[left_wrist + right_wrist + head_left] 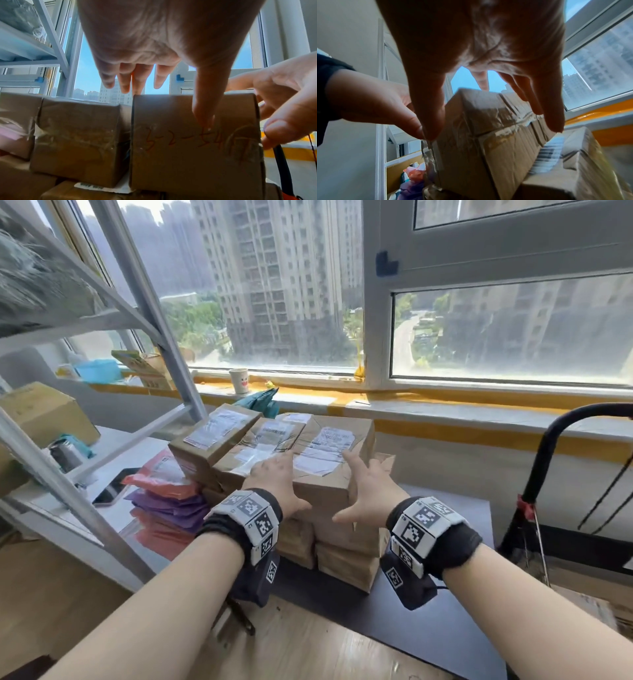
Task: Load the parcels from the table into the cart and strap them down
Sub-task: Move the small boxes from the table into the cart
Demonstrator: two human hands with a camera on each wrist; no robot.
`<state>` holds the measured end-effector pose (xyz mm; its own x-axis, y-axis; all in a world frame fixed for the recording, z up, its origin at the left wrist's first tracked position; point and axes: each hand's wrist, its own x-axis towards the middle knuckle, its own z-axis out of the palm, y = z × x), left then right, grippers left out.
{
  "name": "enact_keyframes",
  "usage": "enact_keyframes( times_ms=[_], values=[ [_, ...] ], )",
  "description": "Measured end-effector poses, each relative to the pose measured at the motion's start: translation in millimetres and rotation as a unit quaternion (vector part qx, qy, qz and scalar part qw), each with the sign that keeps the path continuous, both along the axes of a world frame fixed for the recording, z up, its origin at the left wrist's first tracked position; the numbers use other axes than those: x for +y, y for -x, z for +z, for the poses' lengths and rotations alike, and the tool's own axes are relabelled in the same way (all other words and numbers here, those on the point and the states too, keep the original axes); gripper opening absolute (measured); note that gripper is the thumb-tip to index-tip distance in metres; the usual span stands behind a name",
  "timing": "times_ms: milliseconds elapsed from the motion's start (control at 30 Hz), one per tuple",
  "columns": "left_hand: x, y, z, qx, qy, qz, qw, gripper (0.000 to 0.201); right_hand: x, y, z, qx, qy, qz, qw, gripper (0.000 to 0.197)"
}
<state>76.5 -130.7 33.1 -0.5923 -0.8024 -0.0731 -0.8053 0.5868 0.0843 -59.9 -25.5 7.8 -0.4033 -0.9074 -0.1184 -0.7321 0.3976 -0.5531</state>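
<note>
Several brown taped parcels are stacked on the dark table (pixel 455 628). The top right parcel (pixel 330 446) carries a white label and red handwriting on its front face (pixel 180 155). My left hand (pixel 274 477) lies over its top left edge with straight fingers (pixel 137 78), thumb down the front face. My right hand (pixel 368 487) is spread against its right side (pixel 496 135), thumb at the front corner. Neither hand is curled round it. The cart's black handle (pixel 565 440) stands at the right.
More parcels (pixel 239 436) sit to the left of that one, with pink and purple mailer bags (pixel 164 494) beside the stack. A white metal rack (pixel 150 313) leans across the left. A paper cup (pixel 238 380) is on the sill. Black cords and a red tie (pixel 525 506) hang on the cart.
</note>
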Motion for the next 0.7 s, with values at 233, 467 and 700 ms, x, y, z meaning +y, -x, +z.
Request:
enact_keyframes(
  times_ms=[233,467,700],
  values=[
    [-13,-5,0,0.076,-0.025,-0.06,0.995,0.09,-13,-11,-12,-0.034,0.018,-0.044,0.998,0.118],
    [-7,-21,32,0.189,-0.068,-0.189,0.961,0.087,9,-40,-1,-0.042,0.125,-0.166,0.977,0.107],
    [45,-13,34,0.244,-0.091,-0.307,0.915,0.08,96,-56,29,0.045,0.186,-0.308,0.932,0.088]
  ],
)
